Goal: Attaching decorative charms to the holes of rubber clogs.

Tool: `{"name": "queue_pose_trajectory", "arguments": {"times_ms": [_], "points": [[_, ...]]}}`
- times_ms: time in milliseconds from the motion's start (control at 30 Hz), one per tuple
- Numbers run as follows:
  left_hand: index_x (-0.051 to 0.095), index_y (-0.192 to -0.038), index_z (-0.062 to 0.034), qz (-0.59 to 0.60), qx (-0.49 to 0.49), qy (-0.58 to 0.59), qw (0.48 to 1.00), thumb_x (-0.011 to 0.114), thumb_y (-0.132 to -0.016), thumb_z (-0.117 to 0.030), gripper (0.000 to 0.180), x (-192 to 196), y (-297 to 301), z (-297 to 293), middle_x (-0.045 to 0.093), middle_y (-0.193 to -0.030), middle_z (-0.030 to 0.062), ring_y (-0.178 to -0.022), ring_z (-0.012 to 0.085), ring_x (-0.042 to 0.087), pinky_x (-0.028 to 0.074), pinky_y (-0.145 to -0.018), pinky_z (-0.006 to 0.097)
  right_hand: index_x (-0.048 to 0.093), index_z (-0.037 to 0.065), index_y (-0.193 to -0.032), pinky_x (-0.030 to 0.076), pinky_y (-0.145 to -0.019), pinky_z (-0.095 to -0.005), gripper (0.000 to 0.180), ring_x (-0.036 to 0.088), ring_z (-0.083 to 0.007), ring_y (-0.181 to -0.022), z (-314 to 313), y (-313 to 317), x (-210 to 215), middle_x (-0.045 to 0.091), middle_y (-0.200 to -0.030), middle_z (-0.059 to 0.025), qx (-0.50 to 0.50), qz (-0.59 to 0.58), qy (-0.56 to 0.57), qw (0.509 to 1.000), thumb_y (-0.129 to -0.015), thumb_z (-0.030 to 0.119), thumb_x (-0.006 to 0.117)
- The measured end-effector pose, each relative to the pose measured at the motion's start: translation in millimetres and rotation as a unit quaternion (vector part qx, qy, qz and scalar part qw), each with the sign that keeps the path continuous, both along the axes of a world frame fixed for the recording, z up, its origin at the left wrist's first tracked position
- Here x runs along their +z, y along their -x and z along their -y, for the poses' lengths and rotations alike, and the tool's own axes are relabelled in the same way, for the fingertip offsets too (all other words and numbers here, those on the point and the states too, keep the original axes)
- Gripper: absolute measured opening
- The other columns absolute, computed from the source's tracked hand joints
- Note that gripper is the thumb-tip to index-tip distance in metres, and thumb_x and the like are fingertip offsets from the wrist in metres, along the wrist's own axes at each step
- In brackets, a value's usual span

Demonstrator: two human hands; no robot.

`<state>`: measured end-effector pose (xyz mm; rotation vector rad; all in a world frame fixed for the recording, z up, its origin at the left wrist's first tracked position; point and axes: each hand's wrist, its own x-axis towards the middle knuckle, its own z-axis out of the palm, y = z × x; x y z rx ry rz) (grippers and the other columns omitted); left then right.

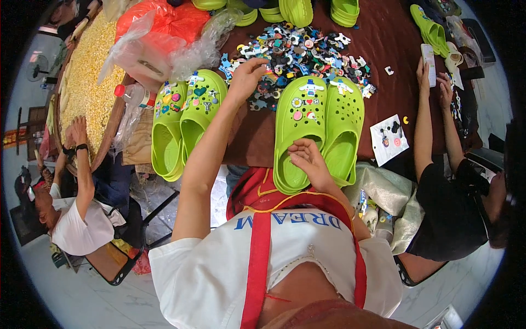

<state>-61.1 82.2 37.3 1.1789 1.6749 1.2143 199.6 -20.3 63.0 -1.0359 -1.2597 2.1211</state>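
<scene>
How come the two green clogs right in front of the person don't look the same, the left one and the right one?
The left clog has several charms, including a flower and a pink round one; the right clog shows just a white charm near its toe.
The right hand covers part of the left clog's opening; the right clog's is mostly uncovered.
Both are lime green and point away from the person.

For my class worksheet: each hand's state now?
Left hand: half-curled beside charm pile; grip can't be told.
Right hand: loosely curled over green clog; grip can't be told.
</scene>
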Motion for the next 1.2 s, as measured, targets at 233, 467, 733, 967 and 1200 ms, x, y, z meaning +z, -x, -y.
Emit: {"name": "queue_pose_trajectory", "arguments": {"times_ms": [233,467,733,967,1200], "points": [[0.063,-0.1,-0.0169,-0.507,0.023,-0.047,0.861,0.066,-0.072,-0.022,0.028,-16.4,-31.4,-13.0,0.054,-0.097,0.0068,-0.095,0.0283,0.046,0.033,-0.078,0.043,0.046,0.002,-0.109,0.037,-0.089,-0.0269,0.028,0.048,-0.0132,-0.099,0.5,-2.5,-5.6,0.051,-0.103,-0.0054,0.024,0.026,0.018,0.999,-0.087,0.015,0.056],[0.06,-0.1,-0.0083,-0.311,-0.052,-0.125,0.941,0.068,-0.065,-0.01,0.036,-24.0,-12.5,-7.2,0.054,-0.096,0.0121,-0.095,0.033,0.048,0.04,-0.08,0.043,0.046,0.005,-0.109,0.038,-0.087,-0.0278,0.027,0.049,-0.0131,-0.1,2.3,-1.3,-0.9,0.051,-0.104,-0.005,-0.042,-0.037,0.121,0.991,-0.086,0.015,0.056],[0.061,-0.099,-0.005,-0.389,-0.054,-0.073,0.917,0.065,-0.071,-0.008,0.028,-25.3,8.1,2.5,0.054,-0.087,0.0127,-0.085,0.0286,0.054,0.044,-0.073,0.037,0.041,0.008,-0.114,0.037,-0.088,-0.0322,0.028,0.048,-0.0172,-0.105,0.4,2.5,4.3,0.05,-0.109,-0.0064,-0.077,-0.129,0.176,0.973,-0.089,0.013,0.051],[0.054,-0.101,-0.0052,0.258,0.007,0.055,0.965,0.053,-0.089,-0.021,0.02,16.6,5.4,9.2,0.058,-0.078,0.0021,-0.059,0.0088,0.052,0.04,-0.055,0.024,0.038,0.009,-0.12,0.037,-0.091,-0.0341,0.031,0.046,-0.019,-0.11,1.0,-6.9,-4.4,0.047,-0.118,-0.0073,-0.056,-0.176,0.214,0.959,-0.09,0.011,0.046],[0.062,-0.102,-0.0044,-0.258,0.006,-0.108,0.96,0.056,-0.079,-0.007,0.024,-21.6,14.0,17.5,0.061,-0.099,0.0079,-0.09,0.0167,0.056,0.044,-0.074,0.026,0.036,0.01,-0.125,0.035,-0.092,-0.0344,0.039,0.044,-0.0161,-0.11,-1.9,1.9,13.7,0.045,-0.116,-0.0058,-0.057,-0.164,0.145,0.974,-0.089,0.012,0.049]]}}
